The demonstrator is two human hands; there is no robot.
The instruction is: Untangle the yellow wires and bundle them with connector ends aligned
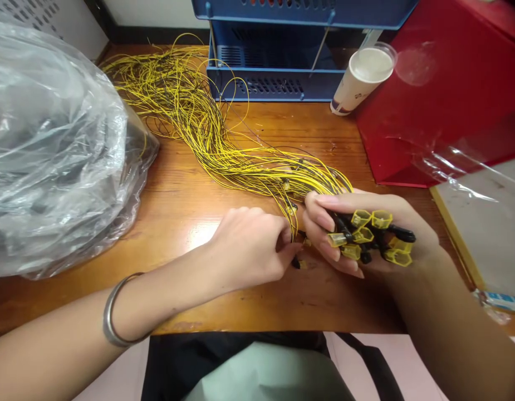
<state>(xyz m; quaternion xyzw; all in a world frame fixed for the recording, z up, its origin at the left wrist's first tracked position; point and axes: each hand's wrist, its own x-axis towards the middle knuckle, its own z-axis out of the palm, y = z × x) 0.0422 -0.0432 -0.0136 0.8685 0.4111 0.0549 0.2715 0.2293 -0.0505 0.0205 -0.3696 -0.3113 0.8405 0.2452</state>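
Note:
A long bundle of thin yellow and black wires [224, 150] runs across the wooden table. My right hand [391, 223] is wrapped round the near end of it, with several clear yellow connectors [362, 234] and black ends poking out over the palm. Just to its left, my left hand [257, 245] pinches a few of the wires, whose black and yellow tips hang below the fingertips. A few loose wire ends with small yellow connectors [291, 209] lie between the two hands, beside the bundle.
A big clear plastic bag [65, 150] takes up the table's left side. At the back stands a blue tiered rack [265, 83]. Right of it are a paper cup [363, 78] with a clear plastic cup behind its rim, and a red folder [445, 94]. A pale board [486, 223] lies far right.

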